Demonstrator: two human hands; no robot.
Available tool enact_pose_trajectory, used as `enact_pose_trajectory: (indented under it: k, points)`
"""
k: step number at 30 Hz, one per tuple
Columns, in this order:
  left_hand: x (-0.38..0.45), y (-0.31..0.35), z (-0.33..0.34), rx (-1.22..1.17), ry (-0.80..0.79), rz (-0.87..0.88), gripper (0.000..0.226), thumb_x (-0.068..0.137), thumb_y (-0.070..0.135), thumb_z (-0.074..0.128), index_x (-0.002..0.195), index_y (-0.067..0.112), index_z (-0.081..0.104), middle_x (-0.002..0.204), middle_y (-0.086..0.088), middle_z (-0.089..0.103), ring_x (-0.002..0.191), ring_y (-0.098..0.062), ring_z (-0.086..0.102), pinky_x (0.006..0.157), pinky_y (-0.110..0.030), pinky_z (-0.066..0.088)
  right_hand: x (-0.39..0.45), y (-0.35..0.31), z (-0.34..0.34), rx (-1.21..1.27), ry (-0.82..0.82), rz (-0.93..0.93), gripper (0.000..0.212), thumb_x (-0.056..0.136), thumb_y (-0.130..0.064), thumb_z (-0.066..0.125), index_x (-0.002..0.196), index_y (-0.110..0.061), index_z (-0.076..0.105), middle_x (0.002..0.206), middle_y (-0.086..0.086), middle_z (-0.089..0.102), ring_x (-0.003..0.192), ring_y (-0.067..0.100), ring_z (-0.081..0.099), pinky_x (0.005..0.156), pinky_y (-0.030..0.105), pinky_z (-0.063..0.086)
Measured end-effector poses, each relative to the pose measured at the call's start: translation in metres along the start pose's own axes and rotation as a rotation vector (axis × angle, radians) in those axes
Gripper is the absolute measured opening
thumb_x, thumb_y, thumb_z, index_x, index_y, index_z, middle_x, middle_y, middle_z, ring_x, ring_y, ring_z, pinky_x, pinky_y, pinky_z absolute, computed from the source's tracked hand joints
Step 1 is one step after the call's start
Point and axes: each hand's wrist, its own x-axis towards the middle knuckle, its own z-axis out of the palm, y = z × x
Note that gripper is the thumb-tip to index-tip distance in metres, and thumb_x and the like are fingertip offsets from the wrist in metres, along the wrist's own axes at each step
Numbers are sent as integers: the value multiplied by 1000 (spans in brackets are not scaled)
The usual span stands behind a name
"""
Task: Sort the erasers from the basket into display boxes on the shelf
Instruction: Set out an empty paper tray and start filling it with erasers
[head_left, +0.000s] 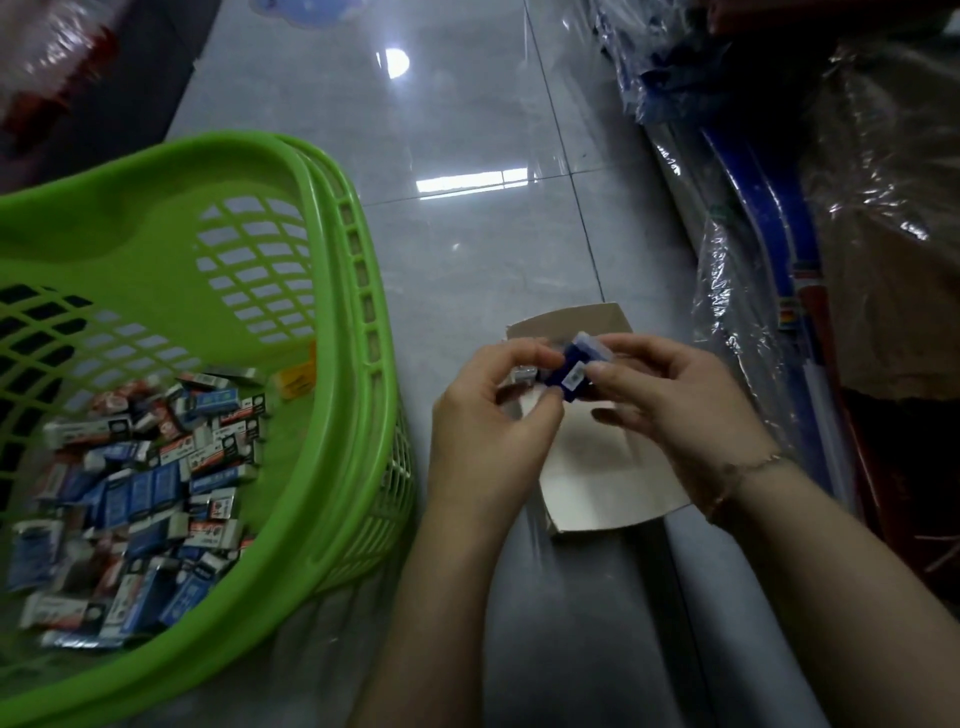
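The left hand (493, 410) and right hand (670, 400) pinch small blue-wrapped erasers (571, 371) between their fingers; an open white cardboard box (597, 467) lies beneath. A green plastic basket (322, 291) of erasers sits left of the fingers.

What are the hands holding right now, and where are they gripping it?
Both hands pinch a small stack of blue-wrapped erasers above the open white cardboard box: left hand fingers at its left end, right hand fingers at its right end.

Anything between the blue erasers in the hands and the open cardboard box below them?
Nothing visible. Both hands, left hand and right hand, pinch the blue erasers directly above the open cardboard box, whose visible floor looks bare.
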Motion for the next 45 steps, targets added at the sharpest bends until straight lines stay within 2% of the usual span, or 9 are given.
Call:
enact_pose_trajectory:
  k: [2,4,7,13,21,28,34,38,45]
  points:
    - [4,-11,-3,242,80,15,36,80,10,70,113,22,63,117,9,58,110,1,53,94,-26,46,16,11,9,-334,111,-121,18,82,-4,65,95,-16,62,92,8,69,84,22,66,77,37,56]
    - [10,-19,-4,347,7,-173,58,83,19,67,137,20,45,137,0,47,124,-12,46,103,-34,41,31,24,20,-721,145,-174,22,81,-9,61,103,-14,61,101,11,67,92,29,62,82,38,51]
    - [14,-25,1,315,-99,-375,60,87,25,61,143,22,39,130,-5,57,119,-22,55,98,-39,46,45,41,35,-932,103,-131,25,83,-12,58,108,-14,61,111,13,64,100,31,60,82,33,49]
    - [13,-27,7,270,-97,-338,32,86,28,58,118,33,61,90,12,67,87,-5,65,66,-15,45,53,54,47,-774,164,-98,23,80,-17,66,100,-11,57,96,12,66,88,30,61,69,27,44]
    - [15,-33,4,207,-92,-333,35,84,24,61,118,34,62,79,19,64,79,9,63,64,-9,47,57,55,45,-595,232,42,10,75,-12,70,79,-11,61,81,4,63,76,18,54,66,22,37]
    - [19,-31,4,227,-95,-370,36,83,28,62,119,30,58,82,19,61,81,1,63,77,-28,54,55,53,42,-631,178,46,15,74,-14,70,85,-6,64,85,7,65,74,17,53,63,21,35]
    - [37,-23,19,522,-176,-461,66,83,22,58,139,16,24,126,-9,52,112,-30,52,83,-35,42,48,43,27,-776,205,-41,34,78,-6,58,102,-13,35,93,10,55,77,25,48,62,21,31]
    - [51,-18,26,686,-203,-511,57,84,17,58,131,14,25,119,-10,57,106,-33,54,74,-34,38,48,43,21,-962,139,-89,46,76,3,48,117,-11,32,107,17,55,93,35,53,71,31,38]
    - [52,-18,36,842,-127,-524,41,85,22,57,122,17,42,120,-10,58,109,-32,56,73,-32,32,53,48,25,-716,73,-94,46,76,0,57,117,-10,38,97,9,56,80,23,49,59,20,32]
